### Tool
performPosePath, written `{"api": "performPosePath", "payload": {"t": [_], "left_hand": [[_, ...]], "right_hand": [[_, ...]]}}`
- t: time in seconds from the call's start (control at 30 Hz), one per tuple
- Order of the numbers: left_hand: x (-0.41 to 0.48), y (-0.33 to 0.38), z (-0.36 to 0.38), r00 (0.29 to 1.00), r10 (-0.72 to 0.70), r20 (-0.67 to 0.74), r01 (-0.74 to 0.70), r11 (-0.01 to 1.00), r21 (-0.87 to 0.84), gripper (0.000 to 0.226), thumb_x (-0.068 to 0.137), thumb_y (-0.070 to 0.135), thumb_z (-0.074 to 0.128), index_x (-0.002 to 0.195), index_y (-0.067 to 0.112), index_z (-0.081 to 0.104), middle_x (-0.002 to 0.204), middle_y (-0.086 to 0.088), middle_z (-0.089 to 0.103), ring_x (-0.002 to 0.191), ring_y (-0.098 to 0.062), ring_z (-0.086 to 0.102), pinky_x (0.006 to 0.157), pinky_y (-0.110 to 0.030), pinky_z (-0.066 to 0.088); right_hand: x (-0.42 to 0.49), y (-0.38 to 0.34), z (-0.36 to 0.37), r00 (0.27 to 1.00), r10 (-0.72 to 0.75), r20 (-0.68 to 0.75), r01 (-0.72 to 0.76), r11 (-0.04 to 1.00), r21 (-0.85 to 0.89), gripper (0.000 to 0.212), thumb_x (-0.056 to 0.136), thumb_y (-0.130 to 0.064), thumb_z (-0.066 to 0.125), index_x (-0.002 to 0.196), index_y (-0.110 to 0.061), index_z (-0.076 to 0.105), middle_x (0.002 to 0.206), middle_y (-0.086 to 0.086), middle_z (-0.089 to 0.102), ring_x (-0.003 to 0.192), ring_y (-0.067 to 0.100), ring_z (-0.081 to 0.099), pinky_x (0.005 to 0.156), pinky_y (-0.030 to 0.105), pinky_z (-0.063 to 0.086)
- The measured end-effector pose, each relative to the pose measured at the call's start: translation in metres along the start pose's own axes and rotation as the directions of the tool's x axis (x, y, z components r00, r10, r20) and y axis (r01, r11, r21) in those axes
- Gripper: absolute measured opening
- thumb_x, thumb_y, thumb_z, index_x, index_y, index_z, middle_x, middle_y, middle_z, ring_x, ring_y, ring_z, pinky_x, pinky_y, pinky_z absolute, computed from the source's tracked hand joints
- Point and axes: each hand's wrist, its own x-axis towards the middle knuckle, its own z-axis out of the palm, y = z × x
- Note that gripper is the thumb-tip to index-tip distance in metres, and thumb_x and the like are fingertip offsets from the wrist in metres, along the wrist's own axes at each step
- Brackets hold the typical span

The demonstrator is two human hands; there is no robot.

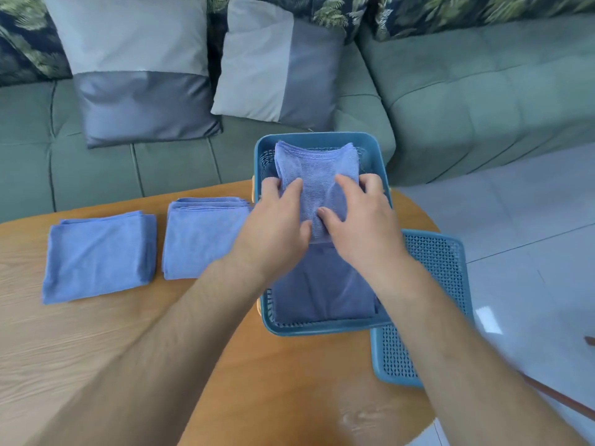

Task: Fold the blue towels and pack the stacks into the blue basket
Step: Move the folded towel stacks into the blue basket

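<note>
- Seemingly half packed; near stack [322, 291] lying flat in the near half of the blue basket [309, 137];
- Far stack [317, 169] in the far half, gripped at its sides by left hand [277, 220] and right hand [360, 220], thumbs on top;
- Left to pack: far-left stack [99, 255] and neighbour stack [203, 236], side by side on the table [96, 349];
- Soft blue terry, stitched edges, squared folds.

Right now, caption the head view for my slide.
Left hand and right hand hold a towel stack in the blue basket; two stacks wait on the table.
</note>
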Motion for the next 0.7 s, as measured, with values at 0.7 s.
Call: {"api": "performPosePath", "payload": {"t": [0.7], "left_hand": [[0.076,-0.003,0.044,0.917,-0.218,0.335,0.007,0.847,0.531,0.090,0.099,0.029,0.055,0.157,0.001,-0.007,0.165,-0.025,-0.005,0.153,-0.041,-0.002,0.119,-0.057,0.023]], "right_hand": [[0.062,0.030,0.073,0.935,-0.194,0.297,0.307,0.861,-0.406,0.062,0.109,-0.043,0.014,0.162,-0.021,-0.010,0.167,0.011,-0.023,0.154,0.031,-0.022,0.126,0.045,-0.007]]}}
